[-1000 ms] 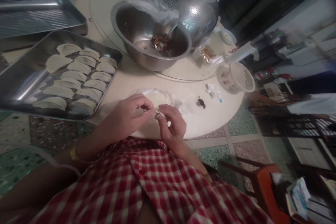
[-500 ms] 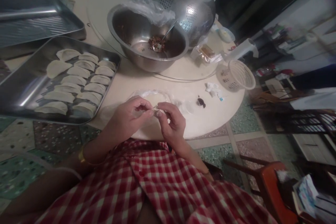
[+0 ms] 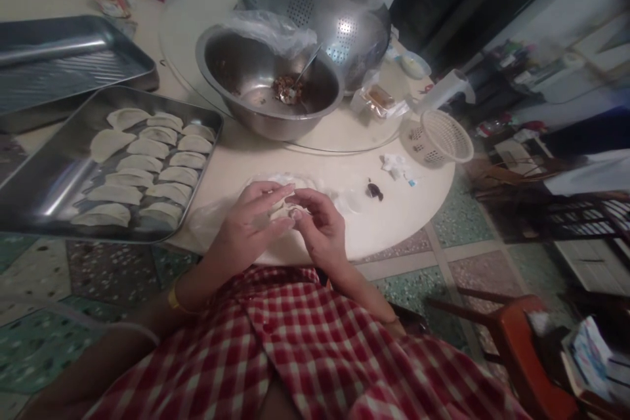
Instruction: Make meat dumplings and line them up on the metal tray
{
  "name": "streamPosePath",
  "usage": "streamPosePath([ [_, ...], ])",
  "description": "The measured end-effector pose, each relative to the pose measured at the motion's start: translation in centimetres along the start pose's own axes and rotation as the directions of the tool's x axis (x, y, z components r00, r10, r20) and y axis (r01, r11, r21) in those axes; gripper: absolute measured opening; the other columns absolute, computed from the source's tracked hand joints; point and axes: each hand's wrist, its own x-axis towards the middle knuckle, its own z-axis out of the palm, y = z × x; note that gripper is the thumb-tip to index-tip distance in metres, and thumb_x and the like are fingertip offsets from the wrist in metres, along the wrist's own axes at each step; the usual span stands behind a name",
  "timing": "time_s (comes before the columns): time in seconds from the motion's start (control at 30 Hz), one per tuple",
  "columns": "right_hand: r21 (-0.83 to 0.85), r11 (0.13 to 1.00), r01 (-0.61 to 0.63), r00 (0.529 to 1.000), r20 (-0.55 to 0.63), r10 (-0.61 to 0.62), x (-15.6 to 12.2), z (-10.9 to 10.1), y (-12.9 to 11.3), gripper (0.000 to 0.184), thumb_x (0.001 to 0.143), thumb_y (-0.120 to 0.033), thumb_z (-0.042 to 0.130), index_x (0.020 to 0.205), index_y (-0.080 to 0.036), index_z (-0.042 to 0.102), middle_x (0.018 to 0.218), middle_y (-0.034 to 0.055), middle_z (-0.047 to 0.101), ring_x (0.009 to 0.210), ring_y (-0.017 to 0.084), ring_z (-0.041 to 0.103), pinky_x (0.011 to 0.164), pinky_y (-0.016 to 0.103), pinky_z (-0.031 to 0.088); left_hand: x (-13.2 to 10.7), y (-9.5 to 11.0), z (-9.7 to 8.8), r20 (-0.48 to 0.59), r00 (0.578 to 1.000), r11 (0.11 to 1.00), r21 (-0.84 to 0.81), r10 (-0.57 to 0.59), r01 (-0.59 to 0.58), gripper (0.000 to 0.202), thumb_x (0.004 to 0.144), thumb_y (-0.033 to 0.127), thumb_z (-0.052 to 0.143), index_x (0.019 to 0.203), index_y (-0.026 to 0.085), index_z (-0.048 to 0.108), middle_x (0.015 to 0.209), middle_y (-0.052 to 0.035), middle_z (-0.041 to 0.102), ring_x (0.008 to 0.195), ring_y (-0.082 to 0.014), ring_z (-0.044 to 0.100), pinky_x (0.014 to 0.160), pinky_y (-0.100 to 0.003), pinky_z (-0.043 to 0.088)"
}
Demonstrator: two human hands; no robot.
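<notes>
Between both hands, over the near edge of the table, is a pale dumpling (image 3: 282, 211), partly hidden by the fingers. My left hand (image 3: 249, 222) curls around its left side, thumb and fingers closed on it. From the right, my right hand (image 3: 319, 220) pinches its edge between thumb and fingers. Under and behind the hands lies a clear plastic bag (image 3: 216, 216) on the tabletop. At the left, a metal tray (image 3: 44, 177) holds several folded dumplings (image 3: 128, 177) in rows. A steel bowl (image 3: 275, 128) beyond the hands contains dark minced filling (image 3: 288, 88) with a spoon (image 3: 309, 64) in it.
Behind the bowl leans a large perforated metal colander (image 3: 364, 26). Another metal tray (image 3: 73, 46) lies at the far left. A plastic basket (image 3: 447, 138), crumpled tissue (image 3: 394, 164) and a dark scrap (image 3: 374, 190) sit on the right. An orange chair (image 3: 524, 354) stands beyond the table.
My left fingers have opened out and wrapped further around the dumpling, showing more of it. My right hand keeps its pinch. The view has shifted slightly, so the table things appear lower.
</notes>
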Motion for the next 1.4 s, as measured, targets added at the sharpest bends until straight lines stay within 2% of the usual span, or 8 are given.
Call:
streamPosePath([
  [0.17,0.108,0.994,-0.03,0.995,0.102,0.018,0.6,-0.4,-0.2,0.033,0.093,-0.04,0.06,0.121,-0.025,0.053,0.107,0.007,0.07,0.098,0.016,0.069,0.075,0.028,0.062,0.1,-0.6,0.4,-0.001,0.999,0.997,-0.064,0.04,-0.04,0.038,0.091,0.03,0.06,0.129,0.029,0.063,0.139,-0.0076,0.054,0.128,-0.0217,0.054,0.106,-0.038,0.049],
  [0.4,0.046,0.999,-0.023,0.957,0.291,0.008,2.8,-2.4,-2.3,0.032,0.099,-0.042,0.048,0.125,-0.024,0.049,0.108,0.0067,0.073,0.094,0.015,0.071,0.073,0.028,0.062,0.9,0.1,0.5,-0.064,0.995,0.974,-0.217,-0.077,0.061,0.017,0.086,0.032,0.063,0.098,0.025,0.071,0.117,-0.0057,0.068,0.113,-0.0224,0.063,0.084,-0.035,0.058],
  [0.53,0.061,0.998,0.004,0.954,0.3,-0.022,3.4,-2.8,-3.6,0.028,0.101,-0.039,0.044,0.12,-0.022,0.053,0.109,0.0062,0.074,0.099,0.015,0.071,0.079,0.03,0.061,1.6,0.5,0.9,-0.038,0.965,0.85,-0.484,-0.261,0.211,0.01,0.081,0.032,0.063,0.085,0.023,0.062,0.11,-0.0033,0.071,0.079,-0.0153,0.066,0.051,-0.024,0.048],
  [0.63,0.037,0.998,0.05,0.979,0.194,-0.056,3.0,-2.9,-4.2,0.022,0.096,-0.035,0.056,0.114,-0.023,0.059,0.111,0.0049,0.072,0.104,0.016,0.069,0.082,0.031,0.061,2.1,1.0,0.8,0.028,0.947,0.771,-0.574,-0.319,0.277,0.013,0.082,0.036,0.058,0.083,0.023,0.054,0.1,-0.0035,0.073,0.055,-0.0099,0.055,0.042,-0.024,0.04],
  [0.8,-0.103,0.993,0.064,0.996,0.071,-0.056,2.4,-2.9,-4.7,0.014,0.088,-0.025,0.065,0.101,-0.023,0.068,0.1,0.0019,0.072,0.087,0.012,0.066,0.068,0.024,0.057,2.0,1.6,0.7,0.085,0.928,0.746,-0.57,-0.362,0.344,0.016,0.078,0.036,0.059,0.082,0.025,0.049,0.1,-0.0055,0.072,0.062,-0.0132,0.059,0.045,-0.025,0.042],
  [1.1,-0.205,0.977,0.064,0.997,0.044,-0.056,3.1,-2.7,-4.2,0.009,0.086,-0.024,0.064,0.079,-0.019,0.066,0.078,-0.0018,0.065,0.069,0.008,0.06,0.061,0.021,0.05,1.2,1.0,1.1,-0.019,0.974,0.858,-0.478,-0.226,0.19,0.011,0.077,0.025,0.064,0.081,0.022,0.054,0.105,-0.0038,0.067,0.07,-0.0113,0.058,0.053,-0.024,0.046],
  [1.23,-0.175,0.985,0.013,0.996,0.088,0.003,3.5,-2.6,-4.3,0.012,0.085,-0.026,0.065,0.077,-0.018,0.065,0.074,-0.0025,0.064,0.065,0.008,0.058,0.06,0.022,0.048,0.9,0.2,1.1,-0.043,0.997,0.945,-0.324,-0.058,0.041,0.007,0.082,0.024,0.063,0.085,0.024,0.057,0.106,-0.0031,0.065,0.088,-0.0159,0.061,0.063,-0.027,0.05],
  [1.4,-0.262,0.951,0.161,0.974,0.2,-0.11,3.4,-2.7,-4.7,0.012,0.091,-0.024,0.059,0.085,-0.02,0.068,0.082,-0.0001,0.068,0.078,0.012,0.063,0.073,0.028,0.051,0.9,0.0,0.8,-0.06,0.996,0.975,-0.216,-0.062,0.047,0.005,0.084,0.025,0.059,0.087,0.024,0.055,0.101,-0.0027,0.065,0.083,-0.0154,0.062,0.067,-0.03,0.052],
])
